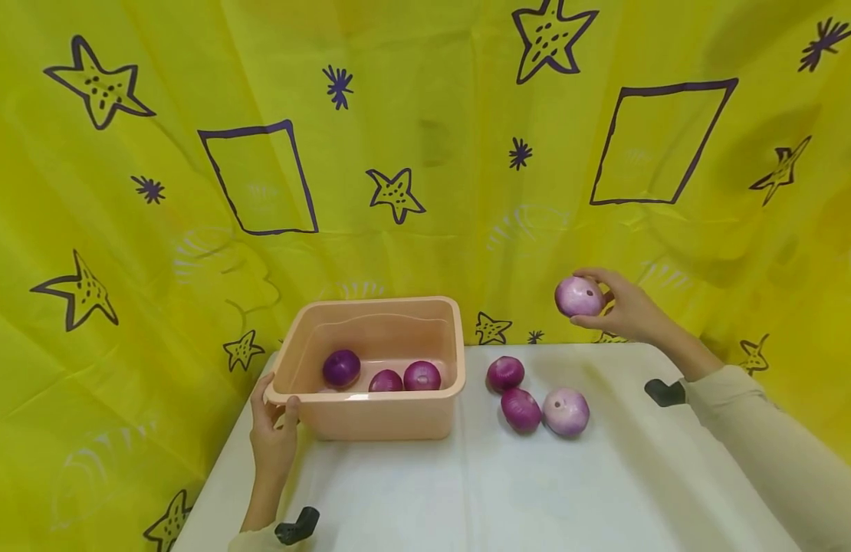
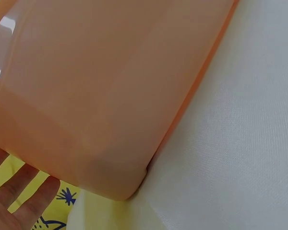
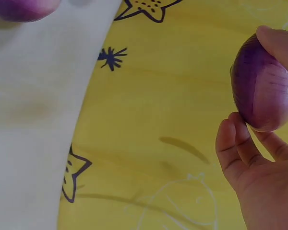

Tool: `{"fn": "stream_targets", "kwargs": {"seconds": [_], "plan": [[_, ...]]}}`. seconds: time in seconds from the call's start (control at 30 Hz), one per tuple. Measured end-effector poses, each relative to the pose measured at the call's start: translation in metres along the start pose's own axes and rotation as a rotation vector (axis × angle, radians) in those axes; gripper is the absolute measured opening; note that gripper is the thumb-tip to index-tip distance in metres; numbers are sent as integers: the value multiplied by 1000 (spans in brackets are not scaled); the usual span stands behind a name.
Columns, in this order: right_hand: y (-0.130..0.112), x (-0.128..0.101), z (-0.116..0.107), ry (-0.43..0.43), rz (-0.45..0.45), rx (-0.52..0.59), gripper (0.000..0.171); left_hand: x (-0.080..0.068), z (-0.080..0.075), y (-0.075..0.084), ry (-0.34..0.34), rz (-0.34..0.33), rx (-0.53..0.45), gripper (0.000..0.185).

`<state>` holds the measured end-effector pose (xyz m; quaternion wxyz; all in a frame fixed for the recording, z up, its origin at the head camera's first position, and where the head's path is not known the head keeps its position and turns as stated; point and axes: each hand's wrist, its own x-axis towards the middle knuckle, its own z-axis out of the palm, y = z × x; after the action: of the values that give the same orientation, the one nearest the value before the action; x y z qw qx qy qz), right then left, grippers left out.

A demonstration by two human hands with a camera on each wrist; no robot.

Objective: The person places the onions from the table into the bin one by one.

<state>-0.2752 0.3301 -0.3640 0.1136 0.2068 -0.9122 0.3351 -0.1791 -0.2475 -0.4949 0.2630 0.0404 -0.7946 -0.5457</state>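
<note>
A person's right hand (image 1: 622, 310) grips a purple onion (image 1: 579, 297) in the air above the white table (image 1: 605, 491), three onions already in the peach tub (image 1: 370, 418) whose corner the left hand (image 1: 274, 437) clasps, three more (image 1: 536, 399) waiting beside it.

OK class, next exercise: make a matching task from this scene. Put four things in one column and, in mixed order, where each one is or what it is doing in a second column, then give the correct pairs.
Column one:
1. left hand
2. right hand
3. peach tub
4. darkest purple onion

Column two:
A. holds a pale onion up above the table
B. lies inside the tub, at its left
C. grips the tub's near left corner
D. stands on the white table, left of three loose onions

Pairs: 1-C, 2-A, 3-D, 4-B
</note>
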Motion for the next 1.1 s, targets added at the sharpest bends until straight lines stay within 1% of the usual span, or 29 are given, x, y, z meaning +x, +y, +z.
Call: {"fn": "stream_targets", "kwargs": {"seconds": [0.2,0.43,0.67,0.8,0.93,1.0,1.1], "plan": [[-4,4,0,24,4,7,79,-1,0,2,-4,13,-3,59],[-5,4,0,1,9,-3,80,-1,0,1,-9,5,1,60],[-6,5,-3,2,13,-22,78,-1,-1,1,-4,4,1,59],[-8,9,-4,1,7,-40,78,-1,-2,1,-3,3,-5,60],[-14,16,-5,-14,25,-54,78,-1,-3,2,-19,-7,-26,62],[-18,20,-5,-22,11,-58,77,-1,-4,3,-36,-15,-38,63],[-24,27,-5,-31,-52,-55,76,-1,-5,5,-62,-36,-61,64]]}}
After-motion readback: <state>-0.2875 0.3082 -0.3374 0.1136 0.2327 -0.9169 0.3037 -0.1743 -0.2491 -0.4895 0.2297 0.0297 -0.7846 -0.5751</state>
